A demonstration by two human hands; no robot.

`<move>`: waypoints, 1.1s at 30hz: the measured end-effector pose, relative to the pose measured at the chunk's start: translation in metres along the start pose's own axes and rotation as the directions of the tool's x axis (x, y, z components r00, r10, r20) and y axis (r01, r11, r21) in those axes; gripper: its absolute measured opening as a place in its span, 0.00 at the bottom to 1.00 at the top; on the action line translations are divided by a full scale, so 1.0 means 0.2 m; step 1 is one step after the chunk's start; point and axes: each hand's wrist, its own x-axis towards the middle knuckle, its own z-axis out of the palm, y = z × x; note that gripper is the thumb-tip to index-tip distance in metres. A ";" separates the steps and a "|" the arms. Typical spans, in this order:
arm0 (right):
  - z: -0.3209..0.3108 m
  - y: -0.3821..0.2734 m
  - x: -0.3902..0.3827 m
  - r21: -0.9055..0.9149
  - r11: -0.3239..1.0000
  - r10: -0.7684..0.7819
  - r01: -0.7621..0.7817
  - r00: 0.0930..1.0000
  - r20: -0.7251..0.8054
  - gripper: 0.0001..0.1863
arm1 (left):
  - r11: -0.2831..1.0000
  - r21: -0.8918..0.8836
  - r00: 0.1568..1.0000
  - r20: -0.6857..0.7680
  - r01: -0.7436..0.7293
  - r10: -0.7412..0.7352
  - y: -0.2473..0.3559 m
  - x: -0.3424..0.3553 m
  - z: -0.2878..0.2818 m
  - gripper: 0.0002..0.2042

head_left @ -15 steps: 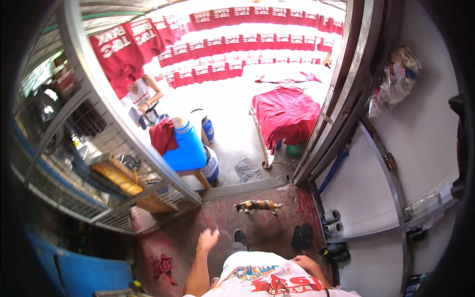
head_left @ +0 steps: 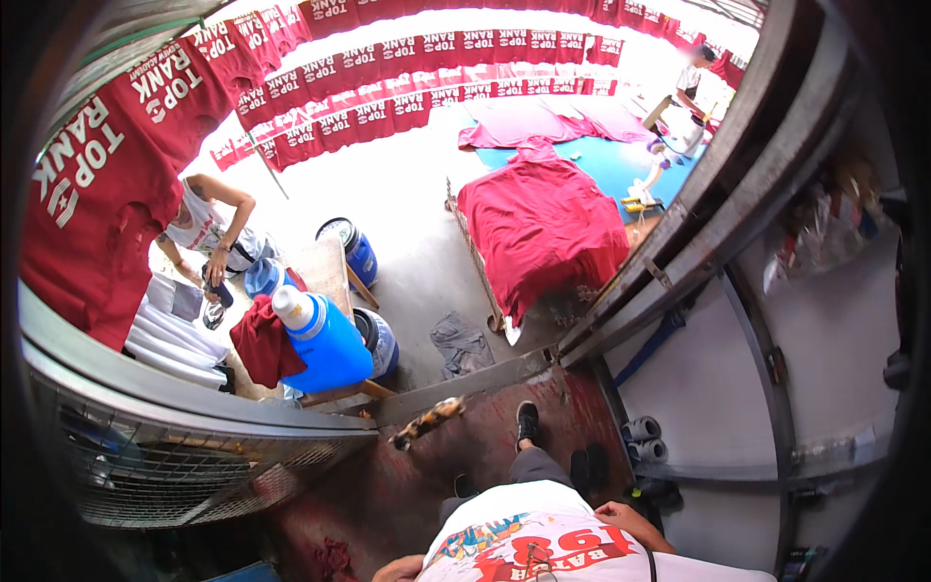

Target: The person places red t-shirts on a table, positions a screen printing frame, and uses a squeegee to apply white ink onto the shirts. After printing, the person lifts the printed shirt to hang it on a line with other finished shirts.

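My left hand (head_left: 398,570) hangs low beside my white printed shirt (head_left: 529,538), cut off by the lower edge, its fingers hidden. At my other side, my right hand (head_left: 618,512) hangs near the hip; its fingers are too small and partly hidden to judge. No held thing shows at either hand. A calico cat (head_left: 427,423) stands on the worn red floor ahead and to the left. My dark shoe (head_left: 527,424) is forward, near the doorway sill (head_left: 465,390).
Past the sill are a grey rag (head_left: 461,344), a blue container (head_left: 330,349), blue drums (head_left: 359,254) and a table under red cloth (head_left: 543,233). A mesh gate (head_left: 194,475) stands left, shelving (head_left: 698,388) right. One person (head_left: 208,218) works at left, another (head_left: 690,87) far right. Red shirts (head_left: 388,116) hang beyond.
My left hand has dropped from in front of me to my side. One foot has stepped forward, and the doorway looks closer. The cat appears farther left, and more of the yard shows.
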 end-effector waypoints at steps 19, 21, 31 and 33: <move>-0.87 -0.97 1.31 -0.121 0.945 0.323 -0.303 0.818 0.476 0.11 | 0.886 -0.464 0.995 -0.079 0.018 -0.061 1.25 -0.35 0.80 0.29; -0.85 -1.15 1.36 -0.151 0.936 0.350 -0.318 0.789 0.504 0.11 | 0.884 -0.467 0.994 -0.080 0.030 -0.077 1.30 -0.40 0.77 0.34; -0.61 -1.66 1.34 -0.037 0.900 0.380 -0.434 0.741 0.554 0.10 | 0.937 -0.349 0.996 -0.089 -0.021 -0.011 1.72 -0.45 0.23 0.32; -0.55 -1.75 1.34 0.005 0.892 0.371 -0.452 0.738 0.563 0.10 | 0.955 -0.295 0.994 -0.111 -0.037 0.004 1.84 -0.45 0.08 0.31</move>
